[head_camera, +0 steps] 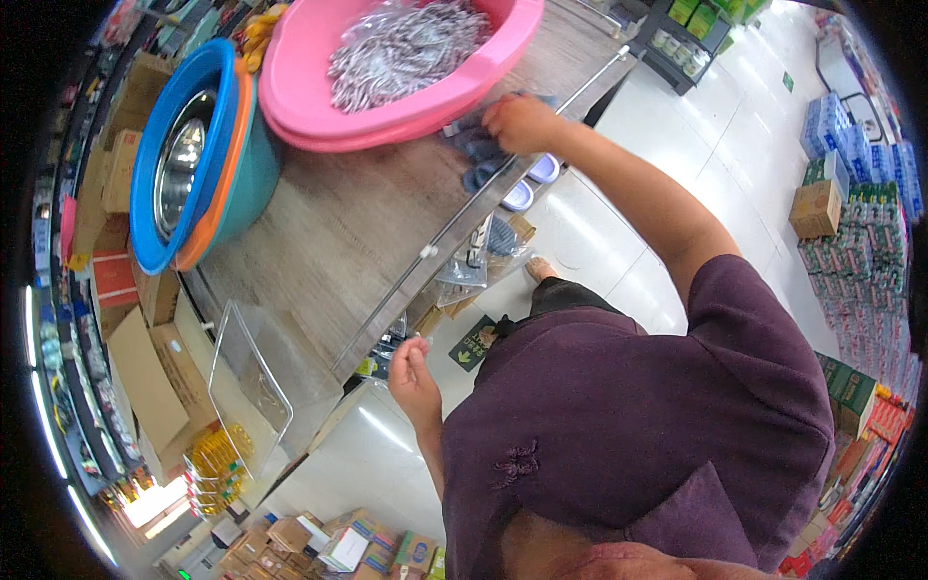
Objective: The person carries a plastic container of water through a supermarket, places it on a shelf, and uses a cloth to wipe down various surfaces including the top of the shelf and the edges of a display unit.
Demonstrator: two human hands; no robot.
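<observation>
My right hand (523, 125) is curled over a dark blue-grey cloth-like item (475, 141) at the edge of a wood-patterned shelf top (348, 210). Motion blur hides the item's exact shape. Just beyond that hand, a pink plastic basin (297, 87) stands on the shelf top, with another pink rim under it. Many grey-and-white, string-like pieces (413, 54) and clear plastic fill it. My left hand (415, 380) hangs in front of the shelf edge, its fingers loosely bent and no object visible in them.
Blue, orange and teal basins (250, 174) stand tilted with a steel bowl (181, 170). A clear panel (250, 391) rises at the shelf's near end. Light purple slippers (518, 196) and bagged goods (467, 261) sit below the edge. Stacked drink packs (855, 268) line the right.
</observation>
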